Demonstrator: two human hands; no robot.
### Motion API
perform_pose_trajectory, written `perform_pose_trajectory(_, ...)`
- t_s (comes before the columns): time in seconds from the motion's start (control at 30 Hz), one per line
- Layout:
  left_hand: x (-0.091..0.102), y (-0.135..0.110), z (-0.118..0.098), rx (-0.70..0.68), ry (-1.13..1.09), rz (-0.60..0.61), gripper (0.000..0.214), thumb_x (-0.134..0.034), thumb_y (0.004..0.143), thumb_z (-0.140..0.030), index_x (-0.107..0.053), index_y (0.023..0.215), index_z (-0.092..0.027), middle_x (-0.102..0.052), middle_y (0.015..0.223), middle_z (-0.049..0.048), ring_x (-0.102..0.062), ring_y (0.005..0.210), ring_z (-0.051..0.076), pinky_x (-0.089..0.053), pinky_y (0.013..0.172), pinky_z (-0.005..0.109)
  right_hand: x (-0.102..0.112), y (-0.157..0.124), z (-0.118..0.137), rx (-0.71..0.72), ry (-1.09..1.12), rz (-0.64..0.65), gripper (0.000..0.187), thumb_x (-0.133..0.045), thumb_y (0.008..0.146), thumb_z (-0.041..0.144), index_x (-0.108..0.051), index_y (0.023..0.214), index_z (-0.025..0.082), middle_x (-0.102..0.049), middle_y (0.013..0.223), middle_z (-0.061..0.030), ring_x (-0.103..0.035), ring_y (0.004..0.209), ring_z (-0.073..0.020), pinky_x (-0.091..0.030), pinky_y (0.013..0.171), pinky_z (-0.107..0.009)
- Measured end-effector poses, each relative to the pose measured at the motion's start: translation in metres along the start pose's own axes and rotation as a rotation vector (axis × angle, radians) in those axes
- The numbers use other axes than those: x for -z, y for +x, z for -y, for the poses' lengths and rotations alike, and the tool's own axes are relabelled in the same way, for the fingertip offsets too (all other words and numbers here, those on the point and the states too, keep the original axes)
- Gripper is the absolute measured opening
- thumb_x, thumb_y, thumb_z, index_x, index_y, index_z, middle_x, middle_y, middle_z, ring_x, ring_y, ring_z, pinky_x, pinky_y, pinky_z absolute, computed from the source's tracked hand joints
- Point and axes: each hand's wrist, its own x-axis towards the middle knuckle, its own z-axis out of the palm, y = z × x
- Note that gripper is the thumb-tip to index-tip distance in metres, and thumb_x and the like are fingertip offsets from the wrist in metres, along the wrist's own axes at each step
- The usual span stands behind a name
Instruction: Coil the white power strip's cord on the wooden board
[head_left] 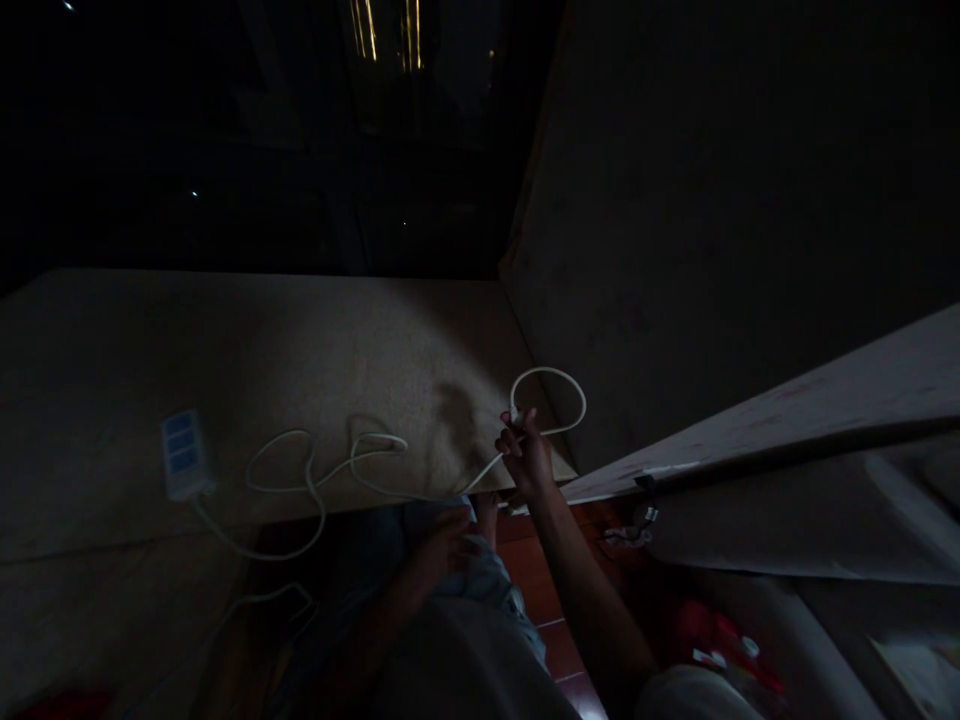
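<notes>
In the head view, my right hand (526, 455) is raised over the ledge's right end, its fingers closed on a white cable (583, 400). The cable loops out to the right of the fingers, and a pale end, perhaps the plug, shows between them. From there the cord runs left in loose coils to a white power strip (184, 455) with blue socket faces, which lies on the ledge. Low over my lap is my left hand (448, 545), dim and slightly blurred, fingers stretched out and holding nothing that I can see.
The pale ledge (300, 330) meets a dark wall (712, 220) on the right and a dark window (420, 120) behind. Below right are a reddish floor (529, 575), a black cord with a plug (649, 515) and a red item (705, 635). The light is very low.
</notes>
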Motion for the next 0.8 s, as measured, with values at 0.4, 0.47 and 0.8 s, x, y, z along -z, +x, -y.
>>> perform_pose_trajectory(0.4, 0.023, 0.034, -0.014, -0.431, -0.359, -0.142, 0.02, -0.066, 0.083, -0.024, -0.066, 0.102, -0.018, -0.073, 0.103, 0.0086, -0.069, 0.1, 0.021, -0.049, 0.098, 0.039, 0.027, 0.007, 0.027, -0.04, -0.197, 0.029, 0.038, -0.071, 0.081, 0.055, -0.053, 0.086, 0.022, -0.064, 0.076, 0.0033, -0.022, 0.037, -0.0006, -0.028, 0.036, -0.017)
perform_pose_trajectory(0.47, 0.019, 0.033, -0.022, -0.49, -0.313, -0.236, 0.021, -0.072, 0.08, -0.028, -0.066, 0.096, -0.017, -0.073, 0.092, 0.0076, -0.071, 0.092, 0.021, -0.052, 0.091, 0.037, 0.033, 0.007, 0.028, -0.103, -0.271, 0.059, 0.04, -0.074, 0.078, 0.055, -0.055, 0.088, 0.021, -0.063, 0.073, 0.0036, -0.023, 0.038, -0.0007, -0.028, 0.037, -0.017)
perform_pose_trajectory(0.8, 0.004, 0.036, -0.053, -0.562, -0.139, -0.308, 0.039, -0.08, 0.069, -0.037, -0.067, 0.099, -0.015, -0.067, 0.066, 0.0009, -0.067, 0.064, 0.015, -0.053, 0.064, 0.027, 0.068, 0.01, 0.026, -0.62, -0.631, 0.292, 0.04, -0.074, 0.076, 0.053, -0.057, 0.087, 0.019, -0.059, 0.058, 0.0051, -0.037, 0.037, -0.0041, -0.038, 0.039, -0.018)
